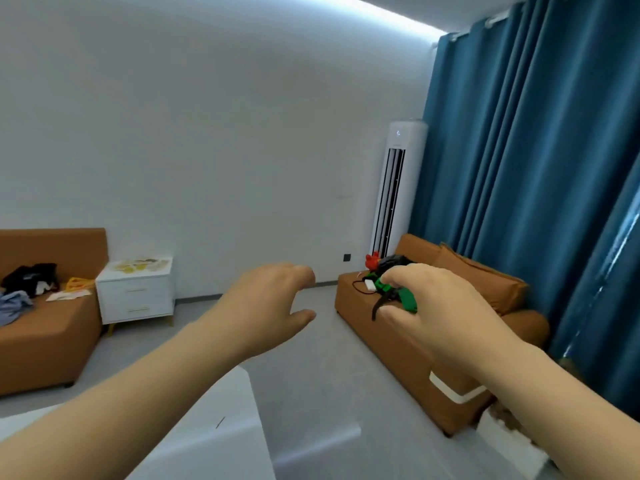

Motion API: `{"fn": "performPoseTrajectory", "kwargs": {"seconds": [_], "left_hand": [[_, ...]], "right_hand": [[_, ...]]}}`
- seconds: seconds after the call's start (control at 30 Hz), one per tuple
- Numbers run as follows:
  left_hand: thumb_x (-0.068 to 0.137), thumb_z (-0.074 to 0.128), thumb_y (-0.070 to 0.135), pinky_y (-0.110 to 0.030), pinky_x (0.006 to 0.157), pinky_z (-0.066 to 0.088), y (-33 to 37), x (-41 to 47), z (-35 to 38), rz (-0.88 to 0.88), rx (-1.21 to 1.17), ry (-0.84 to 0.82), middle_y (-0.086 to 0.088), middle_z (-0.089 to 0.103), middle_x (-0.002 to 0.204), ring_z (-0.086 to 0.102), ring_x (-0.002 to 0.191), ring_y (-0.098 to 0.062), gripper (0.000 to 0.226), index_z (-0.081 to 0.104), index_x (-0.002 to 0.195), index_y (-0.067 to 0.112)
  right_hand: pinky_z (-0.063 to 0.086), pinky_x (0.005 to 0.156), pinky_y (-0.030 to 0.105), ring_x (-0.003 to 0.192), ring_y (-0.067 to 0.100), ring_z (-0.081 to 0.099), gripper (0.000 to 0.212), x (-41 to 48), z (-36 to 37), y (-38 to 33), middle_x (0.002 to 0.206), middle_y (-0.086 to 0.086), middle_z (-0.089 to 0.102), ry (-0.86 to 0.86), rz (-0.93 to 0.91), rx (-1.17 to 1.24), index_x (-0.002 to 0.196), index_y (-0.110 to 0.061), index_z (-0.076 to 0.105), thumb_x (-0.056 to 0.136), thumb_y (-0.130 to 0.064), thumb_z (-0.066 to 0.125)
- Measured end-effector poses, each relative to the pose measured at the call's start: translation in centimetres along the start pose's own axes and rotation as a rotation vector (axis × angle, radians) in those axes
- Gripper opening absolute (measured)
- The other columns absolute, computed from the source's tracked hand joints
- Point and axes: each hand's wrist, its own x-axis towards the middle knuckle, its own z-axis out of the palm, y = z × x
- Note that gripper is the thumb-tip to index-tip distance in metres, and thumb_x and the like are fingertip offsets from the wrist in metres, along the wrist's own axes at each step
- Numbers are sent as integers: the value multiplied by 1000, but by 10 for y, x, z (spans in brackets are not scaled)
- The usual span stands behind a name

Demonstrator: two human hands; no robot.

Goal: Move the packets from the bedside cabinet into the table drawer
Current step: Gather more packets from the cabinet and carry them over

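Facing yellow packets point(136, 265) atop white bedside cabinet point(135, 296)

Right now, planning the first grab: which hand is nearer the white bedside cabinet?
Left. The left hand is raised to the right of the bedside cabinet; the right hand is farther right, before the orange sofa.

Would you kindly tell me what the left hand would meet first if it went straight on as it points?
Probably nothing close: the left hand points over open floor toward the white wall, between the bedside cabinet and the right-hand sofa. Depth is unclear.
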Motion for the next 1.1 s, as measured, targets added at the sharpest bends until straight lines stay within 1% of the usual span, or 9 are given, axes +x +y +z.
{"fn": "performPoseTrajectory", "kwargs": {"seconds": [0.1,0.2,0.3,0.4,0.47,0.53,0.8,0.97,1.1], "left_hand": [[90,54,45,-23,90,40,24,32,4,42,2,15,12,54,125,52,114,-10,42,45,128,30],[90,54,44,-23,89,42,42,62,15,86,-8,12,10,55,124,52,112,-11,42,45,128,30],[90,54,42,-22,89,41,53,96,31,127,-27,26,10,55,124,52,111,-10,41,44,128,29],[90,53,42,-22,90,41,56,133,52,148,-36,30,10,54,124,52,112,-11,41,44,128,29],[90,53,42,-24,92,42,53,160,67,153,-44,32,10,54,124,51,112,-11,42,44,129,29],[91,53,40,-22,93,42,47,189,81,147,-64,42,10,53,126,51,114,-11,42,44,130,30],[92,50,40,-22,93,40,7,308,127,119,-45,68,10,54,127,50,116,-11,42,43,132,28],[92,51,39,-22,93,39,0,380,173,96,-48,25,10,53,129,50,117,-11,42,43,132,28],[91,52,40,-22,90,39,7,443,218,101,-32,19,10,53,128,51,115,-12,42,43,131,29]], "right_hand": [[52,85,30,101,9,57,30,-2,-12,34,111,-11,62,28,57,-32,114,-28,57,88,-43,58],[53,80,30,96,9,58,28,1,-17,63,107,-10,62,25,108,-53,113,-29,58,88,-41,59],[51,84,29,101,11,58,28,11,-14,92,110,-10,62,13,133,-62,115,-29,57,89,-40,59],[46,83,22,105,9,55,33,32,-4,121,115,-11,59,-1,140,-88,123,-32,53,91,-40,56],[44,84,20,109,8,54,37,51,6,142,118,-12,58,0,148,-101,126,-32,51,91,-42,55],[46,88,23,111,9,54,38,75,15,162,120,-12,58,5,153,-106,127,-31,51,91,-42,55],[50,88,27,106,10,57,30,191,59,229,114,-10,62,7,127,-106,118,-29,56,90,-41,56],[51,86,29,104,11,58,31,244,97,295,112,-9,63,-17,148,-96,117,-28,58,89,-40,58],[50,89,33,107,12,58,32,278,124,363,113,-11,62,-15,171,-80,117,-31,58,87,-42,59]]}}
